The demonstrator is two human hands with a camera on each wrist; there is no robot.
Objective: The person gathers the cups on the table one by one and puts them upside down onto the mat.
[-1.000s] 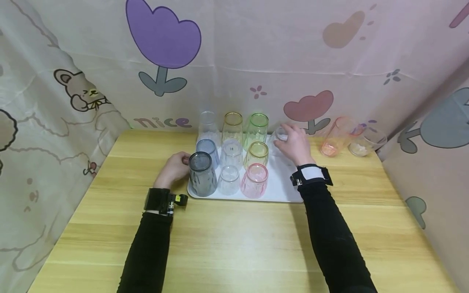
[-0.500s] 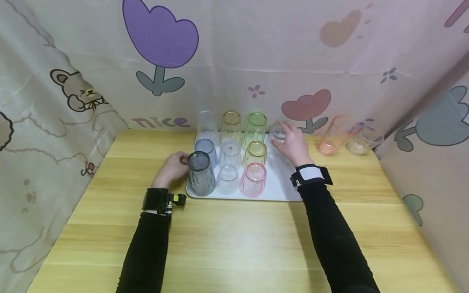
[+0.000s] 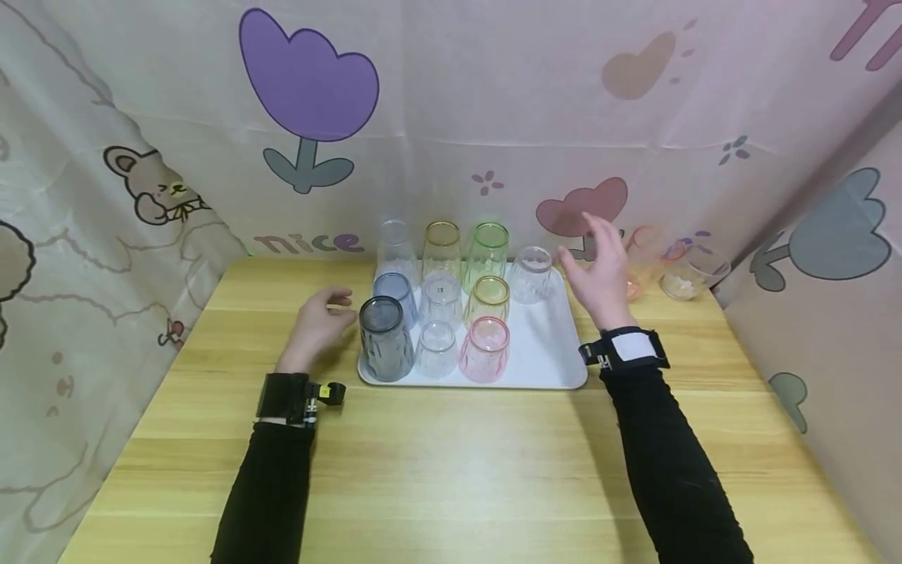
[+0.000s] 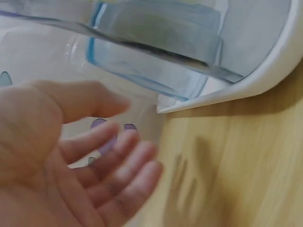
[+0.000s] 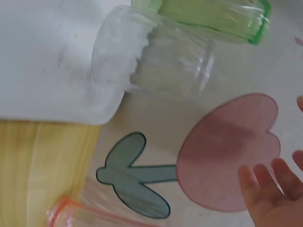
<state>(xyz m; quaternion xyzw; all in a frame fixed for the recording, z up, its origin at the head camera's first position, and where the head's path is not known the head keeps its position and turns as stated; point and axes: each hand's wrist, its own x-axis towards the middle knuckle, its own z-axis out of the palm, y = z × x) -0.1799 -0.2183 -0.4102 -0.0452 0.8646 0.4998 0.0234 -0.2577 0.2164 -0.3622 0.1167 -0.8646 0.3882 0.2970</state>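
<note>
On a white tray (image 3: 546, 356) stand several glasses, which look base up. A clear glass (image 3: 532, 278) stands at the tray's back right corner, next to a green glass (image 3: 486, 254). Just right of it, my right hand (image 3: 600, 274) is raised with fingers spread, holding nothing. In the right wrist view, its fingers (image 5: 286, 182) are apart from the clear glass. At the tray's left edge, my left hand (image 3: 317, 325) is close to the dark grey glass (image 3: 386, 341) and a blue glass (image 3: 396, 298). Its fingers (image 4: 135, 187) are relaxed and touch nothing.
Right of the tray, an orange glass (image 3: 637, 262), partly behind the right hand, and another clear glass (image 3: 690, 274) stand on the wooden table (image 3: 451, 470). Pink (image 3: 485, 352) and yellow (image 3: 488, 298) glasses are also on the tray. A patterned curtain (image 3: 437, 102) hangs behind.
My right hand has let go of the clear glass at the tray's back right and moved up and right. My left hand has drawn slightly left, away from the dark grey glass.
</note>
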